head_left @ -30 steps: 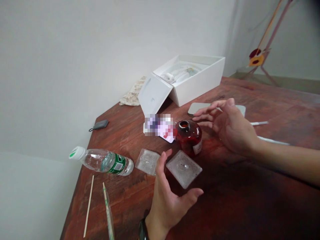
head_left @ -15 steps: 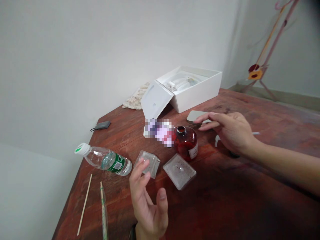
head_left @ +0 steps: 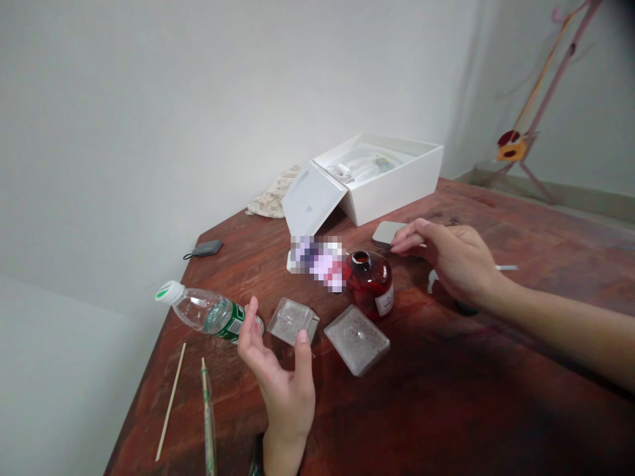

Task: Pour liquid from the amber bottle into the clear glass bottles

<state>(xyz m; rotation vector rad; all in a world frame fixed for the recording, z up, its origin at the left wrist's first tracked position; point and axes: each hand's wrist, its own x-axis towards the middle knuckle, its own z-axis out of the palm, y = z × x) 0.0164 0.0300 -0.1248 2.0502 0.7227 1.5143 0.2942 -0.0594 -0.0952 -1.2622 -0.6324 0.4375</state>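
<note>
My left hand [head_left: 280, 377] is open, thumb and fingers apart, holding nothing. It hovers in front of the base of a lying clear water bottle [head_left: 198, 309] with a green label and white cap; I cannot tell whether the fingertips touch it. Right of the thumb are two clear square glass pieces: a smaller one [head_left: 290, 322] and a larger one [head_left: 354, 340]. Behind them stands an uncapped red glass bottle [head_left: 368, 284]. My right hand [head_left: 454, 261] reaches beyond it, fingers extended close together, nothing visible in them. Under that hand lies a white pump nozzle [head_left: 431, 281], partly hidden.
A pale rounded flat object [head_left: 384, 233] lies by my right fingertips. An open white box [head_left: 397, 192] holds cables at the back, its lid [head_left: 312, 198] leaning on it. Front left are a thin stick [head_left: 171, 403] and wrapped chopsticks [head_left: 207, 410]. A grey pouch-like item [head_left: 206, 248] lies farther back.
My left hand has moved left, away from the smaller glass piece toward the water bottle. My right hand's fingers have drawn closer together. The view has shifted slightly.
</note>
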